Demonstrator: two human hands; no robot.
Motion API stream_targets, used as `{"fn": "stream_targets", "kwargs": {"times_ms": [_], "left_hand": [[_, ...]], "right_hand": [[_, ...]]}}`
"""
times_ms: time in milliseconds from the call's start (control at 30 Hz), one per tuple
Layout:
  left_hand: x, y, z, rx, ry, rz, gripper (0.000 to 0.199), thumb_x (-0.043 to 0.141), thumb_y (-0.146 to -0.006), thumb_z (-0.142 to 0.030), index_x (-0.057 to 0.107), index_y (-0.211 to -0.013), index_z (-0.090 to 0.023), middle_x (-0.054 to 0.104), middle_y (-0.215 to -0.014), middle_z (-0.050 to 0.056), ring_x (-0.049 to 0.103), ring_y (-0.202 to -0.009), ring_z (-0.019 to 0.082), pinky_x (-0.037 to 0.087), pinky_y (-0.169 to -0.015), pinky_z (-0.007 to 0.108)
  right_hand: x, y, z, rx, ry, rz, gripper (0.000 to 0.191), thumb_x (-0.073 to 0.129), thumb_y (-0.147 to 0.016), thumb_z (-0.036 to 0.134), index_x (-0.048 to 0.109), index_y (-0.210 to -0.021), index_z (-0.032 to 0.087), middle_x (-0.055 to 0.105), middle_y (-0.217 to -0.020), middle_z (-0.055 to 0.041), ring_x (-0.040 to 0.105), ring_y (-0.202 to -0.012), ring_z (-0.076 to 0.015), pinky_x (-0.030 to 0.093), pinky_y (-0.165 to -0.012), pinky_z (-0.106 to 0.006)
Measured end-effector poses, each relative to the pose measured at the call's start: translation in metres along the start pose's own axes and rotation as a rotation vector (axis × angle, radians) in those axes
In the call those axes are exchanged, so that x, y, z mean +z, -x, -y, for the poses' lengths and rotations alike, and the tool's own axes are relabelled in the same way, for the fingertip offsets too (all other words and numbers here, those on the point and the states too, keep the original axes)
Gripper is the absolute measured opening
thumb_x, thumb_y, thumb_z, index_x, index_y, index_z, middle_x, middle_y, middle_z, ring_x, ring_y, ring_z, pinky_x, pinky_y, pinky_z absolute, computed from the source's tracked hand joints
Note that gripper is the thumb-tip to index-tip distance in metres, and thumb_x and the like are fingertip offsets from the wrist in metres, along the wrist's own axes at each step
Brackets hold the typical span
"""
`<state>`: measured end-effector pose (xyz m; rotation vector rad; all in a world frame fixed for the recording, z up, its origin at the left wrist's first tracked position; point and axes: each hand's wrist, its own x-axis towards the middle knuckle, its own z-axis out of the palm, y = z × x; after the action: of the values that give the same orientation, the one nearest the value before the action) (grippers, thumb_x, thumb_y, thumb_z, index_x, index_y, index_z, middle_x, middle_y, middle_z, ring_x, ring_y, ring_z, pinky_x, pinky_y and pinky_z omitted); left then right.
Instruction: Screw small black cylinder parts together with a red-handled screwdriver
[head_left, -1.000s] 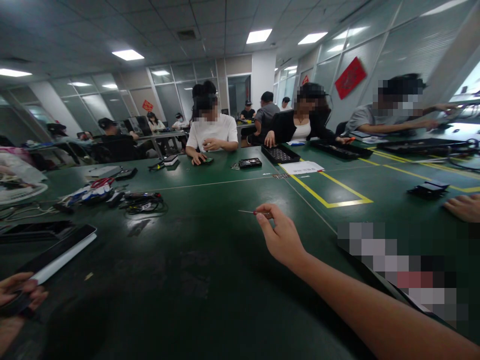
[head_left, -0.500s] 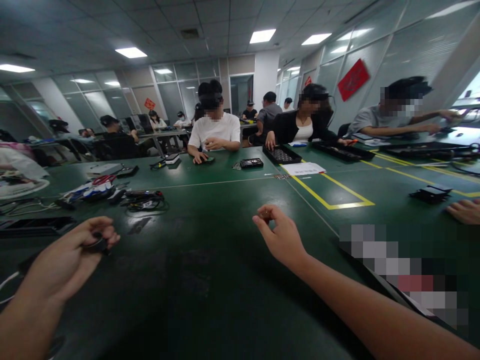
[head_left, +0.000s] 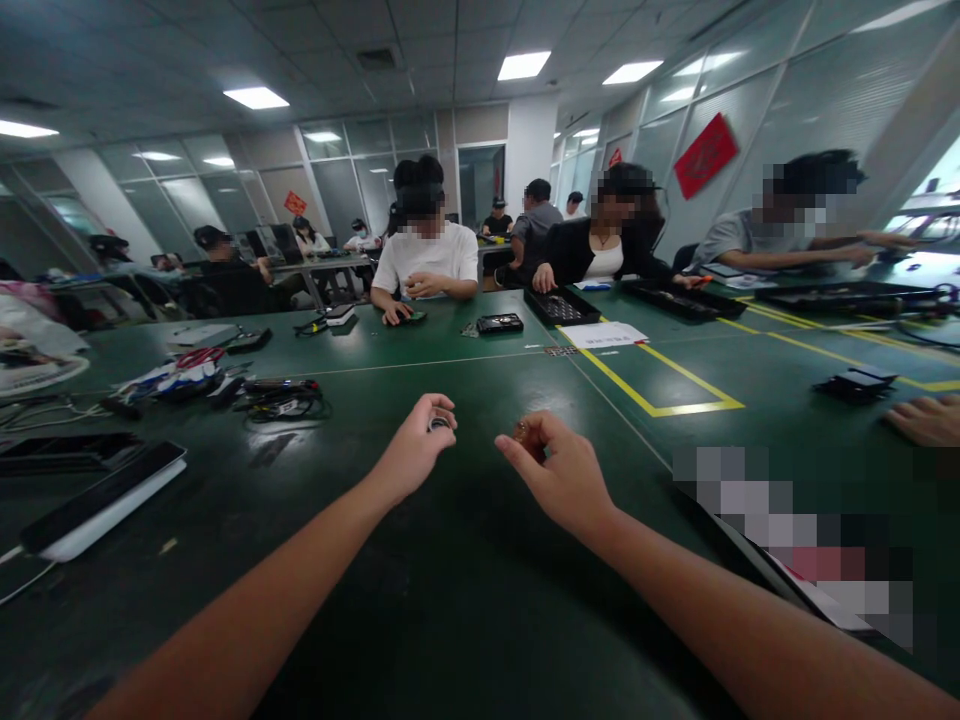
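Above the dark green table (head_left: pixel 420 620), my left hand (head_left: pixel 416 445) is curled round a small round dark object (head_left: pixel 439 425) with a light rim, mostly covered by the fingers. A short gap to the right, my right hand (head_left: pixel 559 465) has its thumb and fingers curled round something small and brownish (head_left: pixel 520 431), too small to name. The two hands face each other and do not touch.
At left lie a black-and-white device (head_left: pixel 112 495), a black tray (head_left: pixel 71 452) and bundled cables (head_left: pixel 283 400). Further off are a drive-like box (head_left: pixel 500 323), a black tray (head_left: pixel 562 306) and a white paper (head_left: pixel 604 335). People sit across; a person's hand (head_left: pixel 926 418) rests at right.
My left hand has moved from the far left to the middle, beside my right hand, with the dark object in it. The black-and-white device at left now shows. My right hand has hardly moved.
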<state>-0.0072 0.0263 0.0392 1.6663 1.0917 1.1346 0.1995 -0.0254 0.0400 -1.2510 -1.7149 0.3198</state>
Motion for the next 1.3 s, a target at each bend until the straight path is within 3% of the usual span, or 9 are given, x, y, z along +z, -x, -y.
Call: {"fn": "stream_targets", "kwargs": {"times_ms": [100, 200, 333, 400, 567, 800, 1000, 1167, 1300], "left_hand": [[0.013, -0.002, 0.024, 0.115, -0.254, 0.03, 0.058, 0.057, -0.069, -0.003, 0.044, -0.123, -0.02, 0.058, -0.104, 0.005, 0.057, -0.099, 0.019, 0.042, -0.097, 0.036], [0.012, 0.001, 0.039, 0.149, -0.35, 0.053, 0.047, 0.056, -0.081, -0.005, 0.05, -0.125, -0.021, 0.059, -0.113, 0.008, 0.058, -0.109, 0.022, 0.043, -0.103, 0.04], [0.003, 0.003, 0.047, 0.219, -0.391, 0.008, 0.031, 0.062, -0.083, -0.008, 0.063, -0.111, -0.022, 0.059, -0.122, 0.007, 0.055, -0.118, 0.024, 0.042, -0.107, 0.042], [0.002, 0.002, 0.049, 0.25, -0.384, -0.013, 0.029, 0.063, -0.083, -0.006, 0.066, -0.107, -0.022, 0.058, -0.126, 0.007, 0.053, -0.122, 0.023, 0.039, -0.111, 0.042], [0.002, 0.001, 0.052, 0.14, -0.334, -0.036, 0.049, 0.066, -0.085, -0.01, 0.057, -0.131, -0.023, 0.064, -0.122, 0.008, 0.059, -0.116, 0.024, 0.042, -0.108, 0.046], [0.002, 0.002, 0.051, 0.298, -0.384, 0.041, 0.038, 0.071, -0.083, -0.011, 0.066, -0.119, -0.024, 0.066, -0.122, 0.004, 0.058, -0.118, 0.023, 0.042, -0.109, 0.042], [0.001, 0.003, 0.053, 0.252, -0.414, 0.039, 0.047, 0.071, -0.085, -0.016, 0.061, -0.13, -0.027, 0.064, -0.129, 0.005, 0.057, -0.122, 0.024, 0.043, -0.108, 0.043], [0.0, 0.002, 0.051, 0.239, -0.439, 0.039, 0.039, 0.073, -0.084, -0.017, 0.066, -0.122, -0.025, 0.068, -0.121, 0.004, 0.061, -0.115, 0.024, 0.045, -0.104, 0.041], [0.001, 0.004, 0.046, 0.227, -0.489, 0.084, 0.034, 0.071, -0.087, -0.023, 0.067, -0.12, -0.03, 0.07, -0.117, 0.001, 0.062, -0.109, 0.025, 0.039, -0.105, 0.047]], "right_hand": [[0.0, 0.001, -0.002, -0.037, -0.026, -0.037, 0.017, 0.056, -0.094, 0.038, 0.059, -0.088, 0.023, 0.062, -0.069, 0.0008, 0.06, -0.062, -0.0168, 0.045, -0.059, -0.029], [0.0, 0.001, -0.004, -0.055, -0.077, -0.071, 0.016, 0.051, -0.097, 0.035, 0.06, -0.103, 0.022, 0.069, -0.083, -0.0028, 0.067, -0.077, -0.0197, 0.05, -0.071, -0.032], [0.001, 0.002, -0.006, -0.037, -0.12, -0.07, 0.019, 0.051, -0.098, 0.035, 0.059, -0.109, 0.022, 0.072, -0.09, -0.0047, 0.07, -0.086, -0.0217, 0.052, -0.078, -0.035], [0.002, 0.002, -0.007, -0.036, -0.125, -0.052, 0.018, 0.052, -0.098, 0.034, 0.059, -0.11, 0.023, 0.073, -0.092, -0.0048, 0.071, -0.087, -0.0219, 0.052, -0.079, -0.036], [0.003, 0.002, -0.006, -0.047, -0.099, 0.002, 0.017, 0.054, -0.097, 0.031, 0.061, -0.11, 0.023, 0.074, -0.094, -0.0046, 0.071, -0.087, -0.0213, 0.052, -0.077, -0.035], [0.007, 0.001, -0.007, -0.041, -0.076, 0.057, 0.018, 0.054, -0.096, 0.03, 0.062, -0.11, 0.022, 0.075, -0.095, -0.0042, 0.071, -0.088, -0.0208, 0.052, -0.075, -0.033], [0.007, 0.0, -0.009, -0.038, -0.046, 0.055, 0.018, 0.053, -0.096, 0.032, 0.061, -0.11, 0.022, 0.074, -0.091, -0.0035, 0.07, -0.085, -0.0203, 0.051, -0.077, -0.033], [0.005, 0.001, -0.009, -0.057, -0.06, 0.178, 0.02, 0.044, -0.098, 0.025, 0.054, -0.116, 0.022, 0.071, -0.088, -0.0021, 0.069, -0.08, -0.0188, 0.049, -0.072, -0.032], [0.004, 0.001, -0.006, -0.074, -0.017, 0.178, 0.022, 0.046, -0.1, 0.036, 0.061, -0.106, 0.021, 0.069, -0.08, -0.001, 0.066, -0.072, -0.0178, 0.046, -0.064, -0.029]]}}
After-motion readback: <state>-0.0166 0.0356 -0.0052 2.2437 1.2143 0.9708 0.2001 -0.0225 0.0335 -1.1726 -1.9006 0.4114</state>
